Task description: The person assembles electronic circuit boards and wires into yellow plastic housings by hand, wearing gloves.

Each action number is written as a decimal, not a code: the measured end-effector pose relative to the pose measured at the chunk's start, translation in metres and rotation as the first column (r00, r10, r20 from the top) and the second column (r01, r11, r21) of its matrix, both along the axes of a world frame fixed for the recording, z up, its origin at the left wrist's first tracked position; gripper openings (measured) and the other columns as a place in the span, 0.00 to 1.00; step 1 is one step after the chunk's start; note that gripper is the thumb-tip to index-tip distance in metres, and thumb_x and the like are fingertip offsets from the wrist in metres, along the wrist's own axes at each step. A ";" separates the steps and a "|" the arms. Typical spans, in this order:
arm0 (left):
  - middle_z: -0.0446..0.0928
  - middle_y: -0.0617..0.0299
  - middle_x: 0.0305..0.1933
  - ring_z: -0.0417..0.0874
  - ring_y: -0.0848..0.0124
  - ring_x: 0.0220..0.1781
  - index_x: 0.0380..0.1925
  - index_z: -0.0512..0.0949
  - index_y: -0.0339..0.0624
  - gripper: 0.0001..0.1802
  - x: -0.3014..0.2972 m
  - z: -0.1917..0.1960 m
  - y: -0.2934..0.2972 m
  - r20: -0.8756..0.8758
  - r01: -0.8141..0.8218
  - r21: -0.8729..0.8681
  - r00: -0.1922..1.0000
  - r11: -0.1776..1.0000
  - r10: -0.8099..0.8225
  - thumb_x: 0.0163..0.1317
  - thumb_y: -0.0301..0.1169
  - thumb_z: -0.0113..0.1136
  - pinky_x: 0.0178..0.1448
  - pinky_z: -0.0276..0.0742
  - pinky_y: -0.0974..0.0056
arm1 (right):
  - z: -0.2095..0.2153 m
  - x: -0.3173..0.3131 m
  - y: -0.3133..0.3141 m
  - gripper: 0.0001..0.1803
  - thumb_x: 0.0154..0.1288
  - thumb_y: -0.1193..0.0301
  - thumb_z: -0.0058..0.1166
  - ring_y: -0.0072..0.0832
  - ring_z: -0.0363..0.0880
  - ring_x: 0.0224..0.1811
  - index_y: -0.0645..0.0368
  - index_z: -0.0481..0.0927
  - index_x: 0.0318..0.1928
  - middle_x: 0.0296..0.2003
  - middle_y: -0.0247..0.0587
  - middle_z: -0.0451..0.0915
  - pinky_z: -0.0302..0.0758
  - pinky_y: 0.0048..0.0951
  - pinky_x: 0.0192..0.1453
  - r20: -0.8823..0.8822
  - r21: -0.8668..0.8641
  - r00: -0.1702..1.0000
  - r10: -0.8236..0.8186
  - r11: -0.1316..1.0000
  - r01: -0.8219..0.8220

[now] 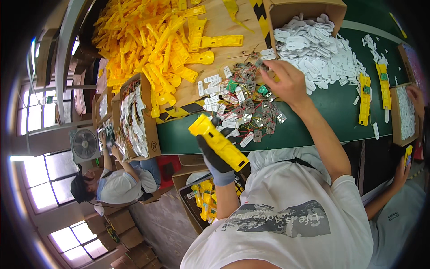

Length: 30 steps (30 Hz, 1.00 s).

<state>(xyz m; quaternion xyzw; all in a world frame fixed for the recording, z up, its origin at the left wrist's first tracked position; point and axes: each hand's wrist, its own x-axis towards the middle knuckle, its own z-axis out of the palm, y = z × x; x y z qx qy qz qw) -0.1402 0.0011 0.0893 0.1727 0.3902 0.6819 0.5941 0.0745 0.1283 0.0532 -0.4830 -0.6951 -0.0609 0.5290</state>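
Observation:
My left hand (pixel 214 154), in a black and grey glove, is closed around a yellow plastic housing (pixel 219 142), a long shell with moulded recesses. The housing is tilted above the near edge of the bench. My bare right hand (pixel 289 83) reaches over a heap of small wired circuit boards (pixel 248 105) mixed with white plastic pieces. Its thumb and forefinger are bent together at the far side of the heap, beside a white oval piece (pixel 268 53). What the fingertips pinch is too small to make out.
A big pile of yellow housings (pixel 152 40) covers the far left. White covers (pixel 313 49) spill from a cardboard box (pixel 309 6) at far right. Another carton (pixel 150 121) holds white wired parts. A yellow-filled crate (pixel 188 215) stands below the bench. Co-workers sit left (pixel 121 184) and right (pixel 398 215).

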 end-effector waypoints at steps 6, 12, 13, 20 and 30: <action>0.75 0.57 0.39 0.78 0.71 0.29 0.48 0.67 0.41 0.28 0.016 0.025 0.008 -0.347 0.055 0.068 0.938 0.996 -0.028 0.64 0.55 0.44 0.30 0.76 0.67 | 0.071 0.007 -0.016 0.11 0.49 0.75 0.63 0.25 0.80 0.27 0.63 0.80 0.36 0.29 0.41 0.80 0.75 0.21 0.30 -0.356 0.078 0.916 0.184 0.983 -0.167; 0.76 0.59 0.37 0.79 0.70 0.29 0.50 0.66 0.44 0.20 0.012 0.034 0.040 -0.194 0.183 0.017 0.965 0.983 -0.176 0.69 0.46 0.38 0.31 0.78 0.67 | 0.110 0.007 -0.063 0.09 0.63 0.74 0.52 0.14 0.76 0.29 0.69 0.79 0.38 0.28 0.32 0.79 0.73 0.17 0.32 -0.815 -0.126 0.529 0.238 0.817 -0.563; 0.75 0.60 0.38 0.79 0.71 0.30 0.50 0.67 0.44 0.19 0.017 0.034 0.047 -0.157 0.265 0.020 0.953 0.964 -0.258 0.69 0.45 0.38 0.33 0.78 0.68 | 0.110 0.011 -0.072 0.09 0.63 0.74 0.53 0.15 0.76 0.30 0.68 0.79 0.39 0.28 0.32 0.79 0.73 0.17 0.33 -0.846 -0.190 0.490 0.210 0.740 -0.645; 0.72 0.55 0.52 0.73 0.69 0.54 0.55 0.66 0.33 0.20 0.080 -0.052 -0.012 -0.200 0.315 -0.130 0.920 0.940 -0.336 0.64 0.30 0.50 0.57 0.69 0.66 | 0.059 0.015 -0.143 0.06 0.58 0.77 0.55 0.19 0.75 0.28 0.69 0.78 0.33 0.28 0.39 0.79 0.73 0.21 0.34 -0.672 -0.508 0.722 0.161 0.609 -0.609; 0.72 0.63 0.50 0.71 0.80 0.47 0.59 0.62 0.36 0.27 0.127 -0.064 -0.027 -0.228 0.527 -0.058 0.820 0.848 -0.525 0.62 0.31 0.56 0.50 0.69 0.72 | -0.014 0.035 -0.159 0.07 0.65 0.75 0.51 0.11 0.67 0.25 0.64 0.74 0.29 0.24 0.28 0.72 0.65 0.14 0.29 -0.624 -0.510 0.777 -0.081 0.796 -0.326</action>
